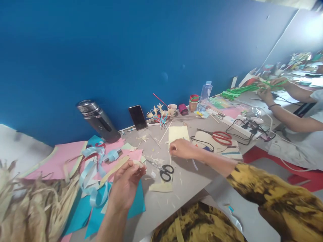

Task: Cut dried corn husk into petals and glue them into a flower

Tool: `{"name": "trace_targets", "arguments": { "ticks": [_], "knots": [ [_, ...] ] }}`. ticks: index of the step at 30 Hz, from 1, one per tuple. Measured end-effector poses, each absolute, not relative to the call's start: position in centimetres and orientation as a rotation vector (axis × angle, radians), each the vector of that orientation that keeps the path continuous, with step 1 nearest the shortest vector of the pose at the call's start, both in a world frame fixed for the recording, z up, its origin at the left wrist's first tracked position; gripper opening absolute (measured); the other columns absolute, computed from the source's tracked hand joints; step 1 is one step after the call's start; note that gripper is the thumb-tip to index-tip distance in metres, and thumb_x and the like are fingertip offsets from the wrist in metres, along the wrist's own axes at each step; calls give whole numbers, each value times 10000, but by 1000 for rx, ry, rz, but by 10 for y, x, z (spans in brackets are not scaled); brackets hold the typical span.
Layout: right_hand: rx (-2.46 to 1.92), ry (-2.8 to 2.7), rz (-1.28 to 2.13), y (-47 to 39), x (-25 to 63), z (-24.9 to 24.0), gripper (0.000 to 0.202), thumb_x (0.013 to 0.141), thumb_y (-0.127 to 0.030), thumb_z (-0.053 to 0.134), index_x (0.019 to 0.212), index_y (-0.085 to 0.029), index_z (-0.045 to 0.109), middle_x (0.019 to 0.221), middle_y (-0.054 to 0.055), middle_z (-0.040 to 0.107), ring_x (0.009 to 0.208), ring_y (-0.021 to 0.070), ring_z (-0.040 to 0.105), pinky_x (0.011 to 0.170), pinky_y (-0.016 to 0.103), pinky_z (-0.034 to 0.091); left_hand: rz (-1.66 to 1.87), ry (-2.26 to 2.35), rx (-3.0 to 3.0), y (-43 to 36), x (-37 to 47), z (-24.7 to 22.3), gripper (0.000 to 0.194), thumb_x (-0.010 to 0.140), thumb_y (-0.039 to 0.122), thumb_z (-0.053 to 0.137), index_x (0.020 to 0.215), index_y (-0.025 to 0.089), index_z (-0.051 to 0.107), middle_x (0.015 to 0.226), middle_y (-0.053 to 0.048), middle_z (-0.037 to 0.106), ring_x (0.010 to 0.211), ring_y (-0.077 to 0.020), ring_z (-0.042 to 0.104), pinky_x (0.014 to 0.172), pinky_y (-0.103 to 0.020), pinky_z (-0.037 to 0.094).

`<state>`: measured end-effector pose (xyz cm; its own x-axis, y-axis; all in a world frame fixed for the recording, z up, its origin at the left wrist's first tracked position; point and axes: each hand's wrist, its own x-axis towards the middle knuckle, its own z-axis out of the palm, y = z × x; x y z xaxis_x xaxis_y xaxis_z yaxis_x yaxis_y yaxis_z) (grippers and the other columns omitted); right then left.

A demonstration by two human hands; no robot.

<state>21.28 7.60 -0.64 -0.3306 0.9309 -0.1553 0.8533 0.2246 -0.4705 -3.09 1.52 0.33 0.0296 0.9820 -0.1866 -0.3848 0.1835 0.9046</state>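
Note:
My left hand (127,181) is raised over the near left of the table, fingers pinched on a small pale piece (137,163), perhaps corn husk. My right hand (183,149) reaches across to the lower part of a pale yellow paper sheet (178,132). Its fingers are curled together, and whatever they hold is hidden. Between the hands lie black-handled scissors (166,172), handles toward me. Just below them is a pale husk strip (160,187), with small scraps scattered around. Red-handled scissors (222,137) rest on a folded cloth beyond my right forearm.
Dried corn husks (40,208), light blue ribbon (93,198) and pink paper (55,158) crowd the left. A dark thermos (99,122), phone (138,117), husk flowers (158,114) and water bottle (205,95) line the wall. A power strip (239,126) sits right, near another person's hands (267,90) holding green strands.

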Motion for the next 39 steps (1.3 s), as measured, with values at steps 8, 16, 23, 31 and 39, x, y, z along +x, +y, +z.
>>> {"name": "trace_targets", "arguments": {
  "ticks": [8,16,23,31,39],
  "knots": [
    [-2066,-2421,762,159,204,-6,317,963,-340,620,1219,-153,608,1229,91,624,1057,240,638,897,453,548,1182,966,754,21,-23,-6,124,646,217,764,635,173,649,653,-3,669,613,-152,647,602,-247,521],
    [-1908,-2347,973,159,210,-16,240,943,-338,644,1071,-136,668,1082,47,672,952,230,661,810,371,566,1155,904,694,24,-24,-7,167,654,222,746,600,162,600,690,-9,661,631,-159,649,573,-248,505],
    [-1534,-2099,1291,118,213,10,249,807,-314,720,1006,-167,699,789,-5,702,641,97,580,526,193,400,1182,934,759,25,-20,-11,127,675,201,721,650,168,601,634,2,654,608,-143,638,594,-241,493],
    [-1015,-1712,1702,65,190,34,259,708,-294,777,905,-145,698,734,9,707,669,115,617,614,222,443,1297,1086,1054,15,-13,-2,139,773,263,735,745,171,635,733,-13,688,699,-142,647,724,-273,505],
    [-942,-1743,1670,60,184,41,211,761,-303,733,887,-141,684,726,10,701,675,121,619,633,233,444,1276,1018,1085,12,-12,-1,94,789,231,713,750,173,650,721,-6,662,677,-142,619,724,-293,501]
  ]
}}
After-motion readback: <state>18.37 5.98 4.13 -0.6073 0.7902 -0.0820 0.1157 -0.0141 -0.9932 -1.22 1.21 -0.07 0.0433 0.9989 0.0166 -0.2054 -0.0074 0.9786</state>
